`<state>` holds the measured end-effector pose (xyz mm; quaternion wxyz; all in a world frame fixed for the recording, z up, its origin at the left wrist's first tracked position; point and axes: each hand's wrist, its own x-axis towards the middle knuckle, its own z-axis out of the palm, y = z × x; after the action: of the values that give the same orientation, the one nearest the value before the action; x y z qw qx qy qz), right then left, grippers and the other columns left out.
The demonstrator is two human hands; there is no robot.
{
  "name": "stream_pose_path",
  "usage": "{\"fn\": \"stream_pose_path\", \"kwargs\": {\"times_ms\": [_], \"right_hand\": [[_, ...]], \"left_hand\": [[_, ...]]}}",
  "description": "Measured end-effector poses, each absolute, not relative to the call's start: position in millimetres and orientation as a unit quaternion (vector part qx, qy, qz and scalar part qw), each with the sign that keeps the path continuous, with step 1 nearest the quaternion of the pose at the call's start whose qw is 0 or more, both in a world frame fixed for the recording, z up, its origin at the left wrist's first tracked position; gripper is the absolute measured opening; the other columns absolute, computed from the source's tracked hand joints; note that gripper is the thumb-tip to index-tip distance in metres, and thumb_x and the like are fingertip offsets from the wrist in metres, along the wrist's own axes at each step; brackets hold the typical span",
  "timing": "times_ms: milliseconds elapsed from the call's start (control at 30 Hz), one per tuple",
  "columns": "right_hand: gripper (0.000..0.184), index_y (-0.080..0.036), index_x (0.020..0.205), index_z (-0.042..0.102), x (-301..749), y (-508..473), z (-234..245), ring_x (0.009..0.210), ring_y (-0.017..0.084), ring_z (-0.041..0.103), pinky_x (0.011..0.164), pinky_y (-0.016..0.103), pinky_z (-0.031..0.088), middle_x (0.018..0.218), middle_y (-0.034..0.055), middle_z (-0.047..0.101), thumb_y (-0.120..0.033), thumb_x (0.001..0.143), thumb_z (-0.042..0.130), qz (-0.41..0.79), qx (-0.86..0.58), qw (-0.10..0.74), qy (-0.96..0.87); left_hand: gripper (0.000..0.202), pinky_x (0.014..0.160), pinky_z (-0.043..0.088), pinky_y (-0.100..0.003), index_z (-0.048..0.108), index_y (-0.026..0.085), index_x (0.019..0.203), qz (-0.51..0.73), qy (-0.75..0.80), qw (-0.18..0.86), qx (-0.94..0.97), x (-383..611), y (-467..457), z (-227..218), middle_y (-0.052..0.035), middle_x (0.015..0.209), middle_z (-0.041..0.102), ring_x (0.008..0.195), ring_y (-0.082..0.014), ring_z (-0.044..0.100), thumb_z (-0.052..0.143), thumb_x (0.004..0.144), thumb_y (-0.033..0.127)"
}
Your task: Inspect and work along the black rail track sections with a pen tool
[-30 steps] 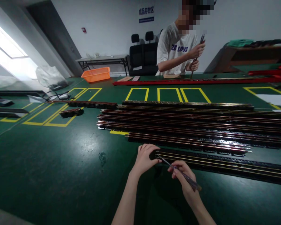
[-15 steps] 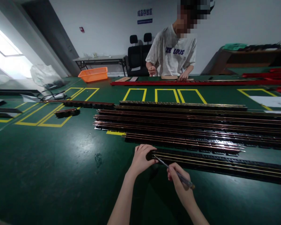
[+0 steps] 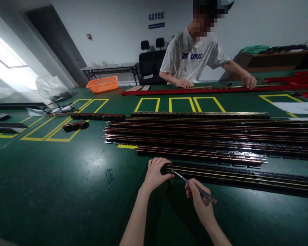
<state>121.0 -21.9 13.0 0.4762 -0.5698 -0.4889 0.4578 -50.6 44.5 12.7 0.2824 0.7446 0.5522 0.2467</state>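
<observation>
Here, the long black strip [image 3: 241,179] with brass-coloured rods [image 3: 220,177] lies on the tabletop [image 3: 66,191] toward its near edge, stretching to the right. The left hand's [image 3: 156,174] grip clasps its left end; the right hand's [image 3: 199,198] grip holds a slim tool [image 3: 181,176]. The strip looks stiff, probably slick; its black sides suit holding better than the thin rods.

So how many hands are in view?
4: the wearer's left hand at one end of the near strip, right hand holding a slim tool, a co-worker's two hands along the red rail.
</observation>
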Motion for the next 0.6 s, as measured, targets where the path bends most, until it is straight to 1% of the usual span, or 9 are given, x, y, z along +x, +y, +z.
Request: {"fn": "stream_pose_path", "kwargs": {"times_ms": [200, 600], "right_hand": [[0.041, -0.02, 0.06, 0.056, 120.2, -22.2, 12.5, 0.05, 0.013, 0.049, 0.046, 0.024, 0.039, 0.053, -0.0007, 0.051, -0.053, 0.083, 0.047, 0.465, -0.565, 0.49, -0.474], [0.041, -0.019, 0.062, 0.057, 126.0, -19.0, 7.4, 0.052, 0.014, 0.052, 0.048, 0.025, 0.042, 0.056, -0.0001, 0.054, -0.052, 0.084, 0.047, 0.483, -0.546, 0.462, -0.505]], "left_hand": [[0.038, 0.094, 0.031, -0.041, 0.058, 0.028, 0.103, 0.248, 0.553, 0.28, 0.744, -49.9, 44.6, 12.7, 0.0018, 0.109, 0.062, 0.108, -0.0218, 0.048, 0.071, 0.067, 0.032], [0.039, 0.093, 0.031, -0.04, 0.057, 0.027, 0.101, 0.25, 0.552, 0.264, 0.75, -47.4, 43.9, 11.0, 0.0015, 0.107, 0.061, 0.106, -0.0217, 0.048, 0.072, 0.066, 0.035]]}}
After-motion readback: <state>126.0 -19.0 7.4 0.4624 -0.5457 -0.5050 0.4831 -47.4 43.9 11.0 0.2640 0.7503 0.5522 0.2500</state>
